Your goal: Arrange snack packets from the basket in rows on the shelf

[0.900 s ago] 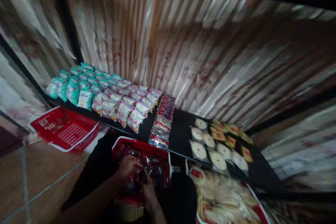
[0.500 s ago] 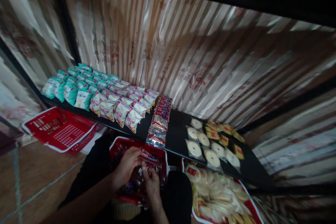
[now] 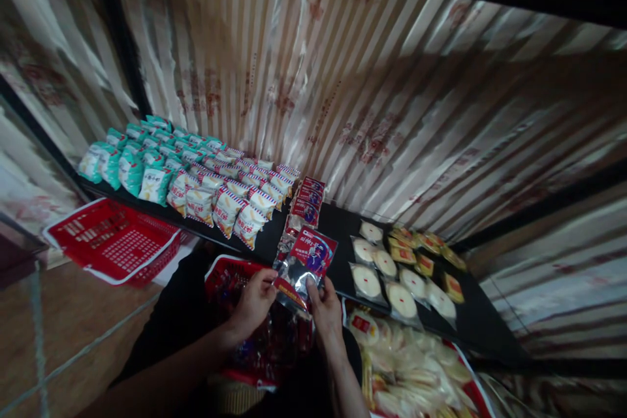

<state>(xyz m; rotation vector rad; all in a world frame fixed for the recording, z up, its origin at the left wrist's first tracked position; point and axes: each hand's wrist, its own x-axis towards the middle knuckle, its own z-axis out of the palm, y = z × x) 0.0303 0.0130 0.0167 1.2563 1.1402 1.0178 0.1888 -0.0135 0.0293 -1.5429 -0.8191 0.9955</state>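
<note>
Both my hands hold a red and purple snack packet (image 3: 308,253) by its lower edge, tilted up in front of the shelf. My left hand (image 3: 255,304) pinches its lower left corner. The thumb of my right hand (image 3: 324,307) presses on the lower right of its front, with the fingers behind. Beyond it, a row of similar red packets (image 3: 307,202) lies on the black shelf (image 3: 337,225), partly hidden by the held one. Below my hands, between my knees, a red basket (image 3: 215,268) contains more dark red packets (image 3: 287,339).
Green snack bags (image 3: 155,184) and white striped snack bags (image 3: 228,209) stand in rows on the shelf's left. Round pale packs (image 3: 366,281) and yellow packs (image 3: 425,264) lie to the right. Another red basket (image 3: 117,241) sits at left; one with pale packs (image 3: 416,366) is at lower right.
My hands have come up from the basket and moved right and forward. A packet held low over the basket is now raised in front of the shelf's packet row.
</note>
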